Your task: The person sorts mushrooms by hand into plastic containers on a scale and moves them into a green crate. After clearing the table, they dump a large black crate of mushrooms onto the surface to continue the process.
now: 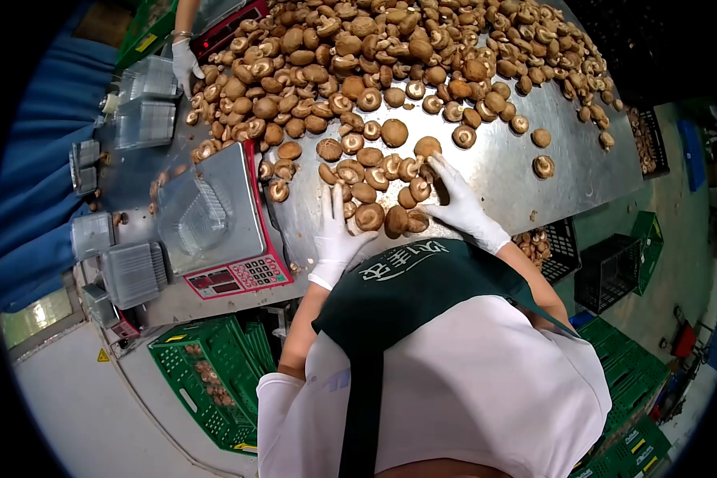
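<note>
Both my hands wear white gloves and rest at the near edge of a metal table, on either side of a small group of brown mushrooms. My left hand has its fingers apart and touches the group's left side. On the right side, my right hand is spread, with its fingers against a mushroom and others near it. Neither hand is closed round anything. Beyond them a large heap of mushrooms covers the back of the table.
A red-edged scale with a clear plastic tray stands left. Stacked clear trays lie behind it. A co-worker's gloved hand is at the upper left. Green crates and a black crate sit below the table.
</note>
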A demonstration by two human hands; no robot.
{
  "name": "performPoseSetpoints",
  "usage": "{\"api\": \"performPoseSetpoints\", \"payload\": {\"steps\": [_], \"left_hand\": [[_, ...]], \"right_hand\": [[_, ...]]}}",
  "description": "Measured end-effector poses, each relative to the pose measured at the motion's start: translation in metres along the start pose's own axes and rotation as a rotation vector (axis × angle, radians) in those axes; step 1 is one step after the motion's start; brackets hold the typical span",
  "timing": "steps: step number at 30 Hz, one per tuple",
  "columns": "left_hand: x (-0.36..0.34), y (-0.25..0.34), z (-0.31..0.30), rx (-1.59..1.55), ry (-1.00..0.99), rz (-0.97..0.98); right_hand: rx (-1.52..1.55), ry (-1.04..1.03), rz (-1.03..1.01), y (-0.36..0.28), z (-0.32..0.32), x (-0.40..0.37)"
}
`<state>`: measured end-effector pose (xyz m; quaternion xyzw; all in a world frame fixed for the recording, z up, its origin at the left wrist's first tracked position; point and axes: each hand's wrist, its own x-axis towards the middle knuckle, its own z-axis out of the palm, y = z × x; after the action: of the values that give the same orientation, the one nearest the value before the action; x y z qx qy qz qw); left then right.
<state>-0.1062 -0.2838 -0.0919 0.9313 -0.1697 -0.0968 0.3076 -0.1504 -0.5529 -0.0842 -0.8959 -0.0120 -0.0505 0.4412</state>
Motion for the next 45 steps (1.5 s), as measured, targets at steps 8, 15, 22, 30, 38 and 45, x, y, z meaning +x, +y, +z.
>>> {"api": "performPoseSetpoints", "payload": {"steps": [8,15,22,30,38,45], "left_hand": [[-0.023,0.000,-0.010,0.038,-0.006,-0.058],[0.012,0.006,-0.007,-0.063,0.037,-0.058],[0.053,-0.006,-0.010,-0.197,-0.108,0.055],[0.051,-0.008,-0.007,-0.454,-0.128,0.194],[0.022,0.008,0.008,-0.392,-0.097,0.103],[0.015,0.004,0.014,-0.472,-0.092,0.157]], "right_hand": [[-0.379,-0.211,0.139,-0.008,-0.013,-0.032],[-0.399,-0.252,0.156,-0.023,0.014,0.008],[-0.330,-0.310,0.082,-0.027,0.033,0.049],[0.076,-0.249,-0.003,-0.012,0.031,0.047],[0.208,-0.184,0.100,-0.019,0.044,0.005],[0.258,-0.146,0.109,-0.018,0.049,-0.005]]}}
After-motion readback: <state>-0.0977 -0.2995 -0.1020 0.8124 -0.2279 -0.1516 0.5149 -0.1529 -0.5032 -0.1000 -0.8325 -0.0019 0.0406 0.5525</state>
